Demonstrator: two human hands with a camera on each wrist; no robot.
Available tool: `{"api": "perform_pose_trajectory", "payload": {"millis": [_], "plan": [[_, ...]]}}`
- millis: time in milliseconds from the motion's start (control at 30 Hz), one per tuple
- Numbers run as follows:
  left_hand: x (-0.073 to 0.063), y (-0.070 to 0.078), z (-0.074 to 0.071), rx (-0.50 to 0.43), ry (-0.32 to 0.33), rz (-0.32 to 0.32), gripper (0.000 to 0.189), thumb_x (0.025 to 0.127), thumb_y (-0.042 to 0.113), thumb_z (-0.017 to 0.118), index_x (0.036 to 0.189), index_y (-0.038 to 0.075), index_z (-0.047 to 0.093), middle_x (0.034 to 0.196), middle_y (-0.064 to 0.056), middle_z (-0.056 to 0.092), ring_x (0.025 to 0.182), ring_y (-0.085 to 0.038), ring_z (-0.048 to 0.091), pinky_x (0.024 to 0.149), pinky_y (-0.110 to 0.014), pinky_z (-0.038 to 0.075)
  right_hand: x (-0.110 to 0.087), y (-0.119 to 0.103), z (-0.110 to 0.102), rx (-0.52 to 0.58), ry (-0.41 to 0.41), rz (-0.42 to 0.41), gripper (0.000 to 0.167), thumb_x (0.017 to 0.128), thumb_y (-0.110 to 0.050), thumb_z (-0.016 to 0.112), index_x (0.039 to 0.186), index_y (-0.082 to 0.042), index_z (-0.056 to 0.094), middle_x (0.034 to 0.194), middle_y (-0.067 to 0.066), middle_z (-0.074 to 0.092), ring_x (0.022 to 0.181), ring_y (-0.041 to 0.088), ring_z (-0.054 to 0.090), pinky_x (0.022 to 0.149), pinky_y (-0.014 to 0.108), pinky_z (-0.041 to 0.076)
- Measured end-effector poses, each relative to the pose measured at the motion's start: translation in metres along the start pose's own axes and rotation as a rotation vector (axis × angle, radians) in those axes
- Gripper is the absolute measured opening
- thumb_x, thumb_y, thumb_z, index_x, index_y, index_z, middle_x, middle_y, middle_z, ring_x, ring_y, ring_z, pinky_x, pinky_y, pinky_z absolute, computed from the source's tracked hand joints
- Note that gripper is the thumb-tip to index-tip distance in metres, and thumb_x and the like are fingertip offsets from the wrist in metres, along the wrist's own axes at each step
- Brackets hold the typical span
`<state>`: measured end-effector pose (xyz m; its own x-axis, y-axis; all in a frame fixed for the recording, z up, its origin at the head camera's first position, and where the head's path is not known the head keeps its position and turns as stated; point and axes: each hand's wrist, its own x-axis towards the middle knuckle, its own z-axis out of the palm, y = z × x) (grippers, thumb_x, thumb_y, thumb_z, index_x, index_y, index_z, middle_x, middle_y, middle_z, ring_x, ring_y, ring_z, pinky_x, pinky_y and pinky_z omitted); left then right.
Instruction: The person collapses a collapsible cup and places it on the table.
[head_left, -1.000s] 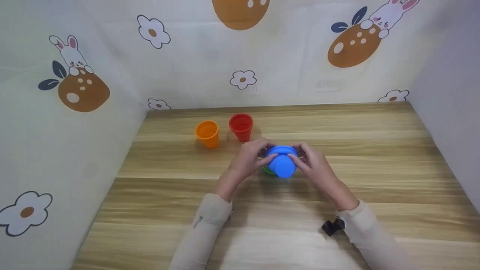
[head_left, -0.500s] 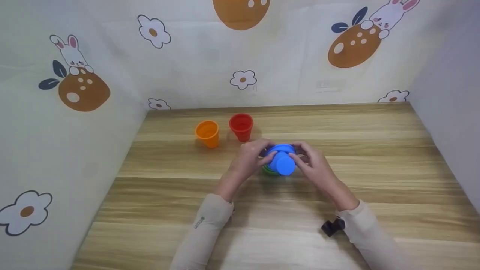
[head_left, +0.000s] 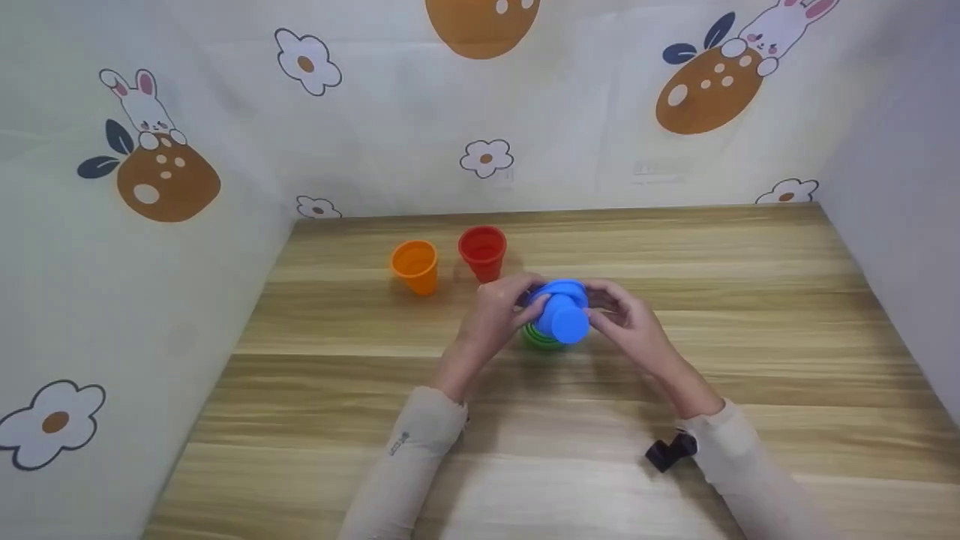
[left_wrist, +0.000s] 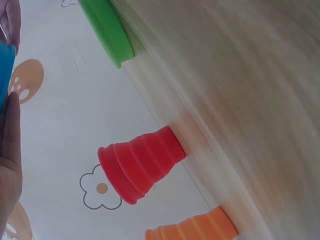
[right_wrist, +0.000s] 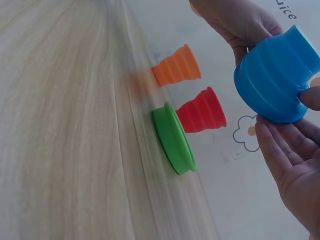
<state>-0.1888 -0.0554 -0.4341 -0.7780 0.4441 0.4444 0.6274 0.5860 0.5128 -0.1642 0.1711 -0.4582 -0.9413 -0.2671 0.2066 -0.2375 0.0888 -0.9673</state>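
The blue cup (head_left: 559, 313) is held tilted above the bench (head_left: 750, 300), just right of centre—left hand (head_left: 495, 311) pinching one side, right hand (head_left: 631, 328) gripping the other with thumb and fingers. Below sits a low green cup (right_wrist: 174, 142); red cup (head_left: 482, 255) and orange cup (head_left: 416, 268) stand farther up and left.

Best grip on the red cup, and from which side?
Probably grip the red cup just below its rim, from the right: it stands upright and tapers toward its base, so the flare should resist slipping. The orange cup is on its left, the left hand in front.
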Motion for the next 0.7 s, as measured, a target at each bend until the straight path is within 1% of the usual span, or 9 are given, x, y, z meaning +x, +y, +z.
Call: {"api": "perform_pose_trajectory", "payload": {"millis": [133,267,367,433,533,600,700], "plan": [[-0.0004,0.0,0.0002,-0.001,0.011,-0.005,0.028,0.095,0.021,0.068,0.119,0.007,0.067,0.113,-0.007,0.074,0.099,-0.017,0.072,0.087,-0.025,0.059,0.0,-0.0026,0.0015,-0.018,0.033,0.004,0.037,0.097,-0.003,0.061,0.132,0.007,0.055,0.124,0.02,0.065,0.109,0.002,0.064,0.094,0.017,0.053],[-0.0006,0.0001,-0.0002,-0.007,0.008,-0.023,0.029,0.095,0.023,0.068,0.121,0.008,0.066,0.114,-0.005,0.074,0.101,-0.016,0.072,0.088,-0.024,0.059,0.0,-0.0031,0.0023,-0.035,0.059,0.006,0.035,0.097,-0.002,0.06,0.13,0.007,0.056,0.124,0.022,0.065,0.107,0.001,0.064,0.094,0.016,0.053],[-0.0009,0.0003,-0.0012,-0.031,-0.004,-0.038,0.031,0.095,0.024,0.067,0.122,0.007,0.065,0.116,-0.005,0.073,0.102,-0.016,0.071,0.088,-0.024,0.059,0.0006,-0.0028,0.0026,-0.06,0.081,0.0,0.034,0.096,-0.001,0.06,0.129,0.007,0.058,0.125,0.024,0.064,0.106,0.0,0.064,0.093,0.016,0.054],[-0.0011,0.0002,-0.0019,-0.064,-0.016,-0.047,0.032,0.096,0.025,0.067,0.122,0.006,0.064,0.117,-0.006,0.072,0.103,-0.016,0.071,0.088,-0.025,0.059,0.001,-0.0024,0.003,-0.084,0.098,-0.012,0.033,0.096,-0.001,0.061,0.128,0.007,0.059,0.124,0.024,0.065,0.105,-0.001,0.064,0.092,0.015,0.054],[-0.0014,-0.001,-0.0029,-0.14,-0.042,-0.065,0.033,0.097,0.026,0.065,0.124,0.007,0.063,0.119,-0.006,0.071,0.106,-0.017,0.07,0.091,-0.029,0.059,0.0014,-0.0015,0.0035,-0.147,0.122,-0.047,0.031,0.095,-0.002,0.064,0.125,0.005,0.062,0.122,0.022,0.068,0.103,0.0,0.065,0.092,0.016,0.055],[-0.0015,-0.0018,-0.0039,-0.202,-0.069,-0.071,0.033,0.097,0.025,0.065,0.125,0.008,0.063,0.121,-0.006,0.07,0.109,-0.017,0.069,0.094,-0.032,0.058,0.0011,-0.0008,0.0038,-0.206,0.131,-0.082,0.031,0.094,-0.003,0.065,0.124,0.004,0.064,0.12,0.019,0.07,0.103,0.004,0.067,0.092,0.019,0.056],[-0.0024,-0.0029,-0.0057,-0.288,-0.115,-0.075,0.032,0.097,0.022,0.065,0.126,0.008,0.062,0.123,-0.006,0.07,0.111,-0.018,0.068,0.098,-0.037,0.057,0.0004,-0.0003,0.0042,-0.288,0.135,-0.145,0.031,0.092,-0.004,0.068,0.123,0.002,0.065,0.118,0.015,0.072,0.103,0.017,0.071,0.093,0.03,0.058]]}}
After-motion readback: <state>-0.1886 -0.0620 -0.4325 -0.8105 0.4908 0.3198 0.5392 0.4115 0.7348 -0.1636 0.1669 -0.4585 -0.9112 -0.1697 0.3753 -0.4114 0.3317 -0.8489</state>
